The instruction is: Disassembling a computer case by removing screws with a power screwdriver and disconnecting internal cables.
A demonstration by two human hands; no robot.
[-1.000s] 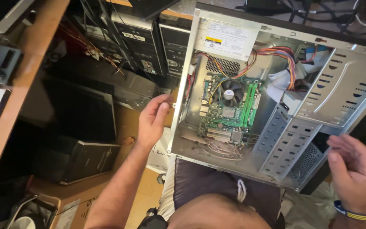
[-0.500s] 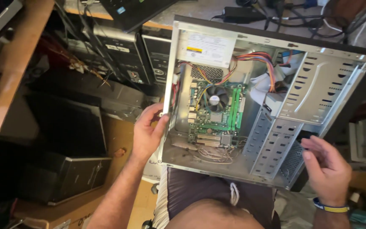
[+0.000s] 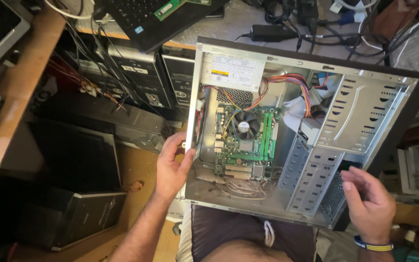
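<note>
The open computer case (image 3: 316, 145) lay across the person's lap with its uncovered side facing up, its long axis running left to right and the front end toward the right hand (image 3: 369, 204). The left hand (image 3: 173, 167) gripped the case's rear edge, thumb hooked over the rim, while the right hand's fingers curled onto the front corner, the contact itself hard to make out. Inside the case, the green motherboard (image 3: 243, 140) showed, its lower edge blurred by loose wires.
</note>
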